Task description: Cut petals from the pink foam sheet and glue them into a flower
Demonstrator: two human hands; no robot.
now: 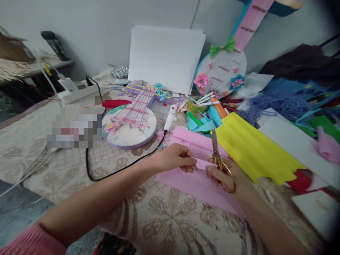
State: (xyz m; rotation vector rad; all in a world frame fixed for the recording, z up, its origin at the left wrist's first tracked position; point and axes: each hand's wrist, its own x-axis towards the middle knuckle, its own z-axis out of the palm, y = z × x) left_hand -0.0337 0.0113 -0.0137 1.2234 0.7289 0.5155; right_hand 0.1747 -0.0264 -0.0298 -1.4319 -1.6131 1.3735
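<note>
Patterned tablecloth (164,219), cluttered. Our left hand (176,157) pinches the pink paper (193,182) taut to steady it, just left of the yellow paper (255,148); our right hand (228,179) grips the scissors (217,156), blades together, tips up.

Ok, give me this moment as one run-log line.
left hand: pinching pink paper strip | right hand: gripping gold scissors, blades pointing away | under hands: pink paper sheet | beside: yellow paper
</note>
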